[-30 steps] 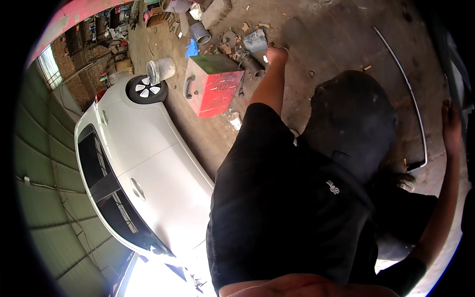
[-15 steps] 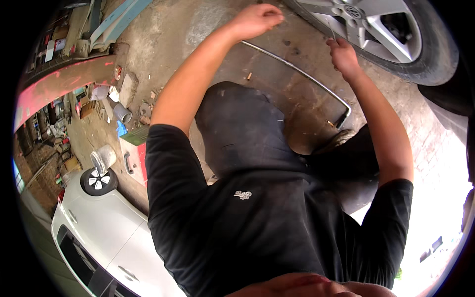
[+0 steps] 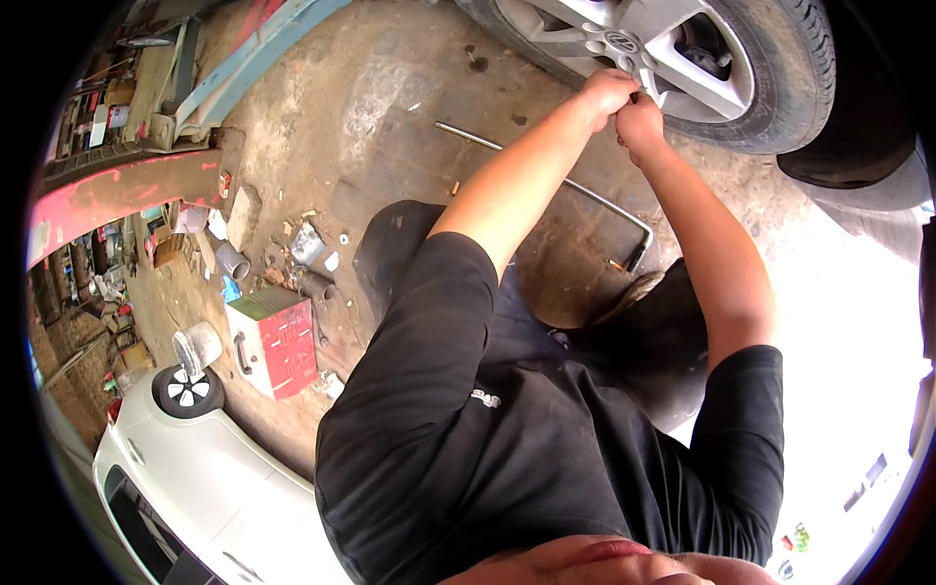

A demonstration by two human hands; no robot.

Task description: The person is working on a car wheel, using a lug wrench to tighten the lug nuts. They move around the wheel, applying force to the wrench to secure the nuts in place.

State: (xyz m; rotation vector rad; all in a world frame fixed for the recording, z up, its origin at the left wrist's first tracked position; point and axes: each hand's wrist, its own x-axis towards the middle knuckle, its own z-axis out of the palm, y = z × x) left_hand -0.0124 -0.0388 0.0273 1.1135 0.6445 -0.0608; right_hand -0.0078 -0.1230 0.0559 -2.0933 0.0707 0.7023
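A silver alloy wheel (image 3: 682,70) with a black tyre (image 3: 801,93) fills the far right. My two hands meet at the lower part of its spokes, close to the hub. My left hand (image 3: 608,90) is closed, its fingertips touching my right hand; what it pinches, if anything, is hidden. My right hand (image 3: 641,127) is closed just below it, around a thin metal tool that is now almost covered by the fingers. On the floor beneath my forearms lies a long bent wheel wrench (image 3: 609,202), its socket end near my foot.
To the left are a red and white toolbox (image 3: 283,351), a white bucket (image 3: 198,347) and scattered scrap. A white car (image 3: 200,468) stands at the lower left. A red lift beam (image 3: 127,190) and a blue one (image 3: 249,68) cross the upper left.
My left hand has moved right to join my right hand at the wheel. My right hand has shifted slightly left and nearer. The whole view has turned, baring the toolbox.
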